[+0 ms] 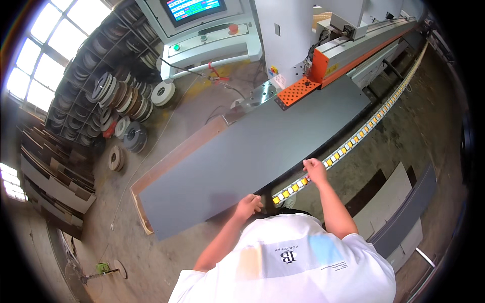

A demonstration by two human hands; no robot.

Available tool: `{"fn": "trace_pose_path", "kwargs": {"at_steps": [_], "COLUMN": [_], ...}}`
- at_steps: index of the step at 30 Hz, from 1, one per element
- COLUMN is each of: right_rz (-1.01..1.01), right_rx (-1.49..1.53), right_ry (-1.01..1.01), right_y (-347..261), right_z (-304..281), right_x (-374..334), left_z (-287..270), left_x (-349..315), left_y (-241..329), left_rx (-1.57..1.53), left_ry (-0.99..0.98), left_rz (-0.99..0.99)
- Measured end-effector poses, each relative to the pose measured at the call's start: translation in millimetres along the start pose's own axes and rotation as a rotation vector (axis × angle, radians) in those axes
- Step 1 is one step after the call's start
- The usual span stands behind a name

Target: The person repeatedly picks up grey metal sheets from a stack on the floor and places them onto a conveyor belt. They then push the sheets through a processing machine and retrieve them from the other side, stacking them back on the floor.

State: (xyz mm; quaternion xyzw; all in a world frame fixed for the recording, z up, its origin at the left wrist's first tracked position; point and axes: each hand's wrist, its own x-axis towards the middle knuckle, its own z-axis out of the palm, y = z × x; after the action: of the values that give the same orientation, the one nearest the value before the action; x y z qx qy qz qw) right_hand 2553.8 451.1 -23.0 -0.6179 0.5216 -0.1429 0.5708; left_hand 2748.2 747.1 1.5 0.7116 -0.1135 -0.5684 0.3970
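Note:
A long dark grey panel (242,151) lies at a slant before me, its far right end by an orange perforated plate (299,92) on the machine. At its near edge, toward the left, my left hand (248,206) is closed with curled fingers on the board's rim. Farther right, my right hand (315,170) has its fingers bent in against the same edge, over a rail of yellow and white rollers (348,145). The undersides of both hands' grips are hidden.
A control console (207,48) with a lit screen stands beyond the panel. The machine's orange-edged beam (364,53) runs off to the far right. Edging rolls (124,96) fill racks and floor at left. Boards are stacked at left (53,182) and lower right (399,222).

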Motion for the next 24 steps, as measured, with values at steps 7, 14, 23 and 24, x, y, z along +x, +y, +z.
{"fn": "trace_pose_path", "kwargs": {"at_steps": [7,14,23,24], "right_rz": [-0.019,0.080,0.100,0.110], "right_rx": [-0.072,-0.201,-0.078,-0.050], "right_ry": [-0.220,-0.428,-0.197,-0.152], "right_y": [-15,-28,-25,-22], "right_z": [76,158,204,202], "right_x": [-67,-115,-129,-124], "left_z": [-80,-219,-241,-234], "left_x": [-65,-133,-118,-114], "left_y": [-33,-110,-106,-99], "left_rx": [0.847,1.188,1.266,1.263], "left_ry": [0.508,0.678,0.543,0.522], "left_rz": [0.625,0.672,0.666,0.653]}}
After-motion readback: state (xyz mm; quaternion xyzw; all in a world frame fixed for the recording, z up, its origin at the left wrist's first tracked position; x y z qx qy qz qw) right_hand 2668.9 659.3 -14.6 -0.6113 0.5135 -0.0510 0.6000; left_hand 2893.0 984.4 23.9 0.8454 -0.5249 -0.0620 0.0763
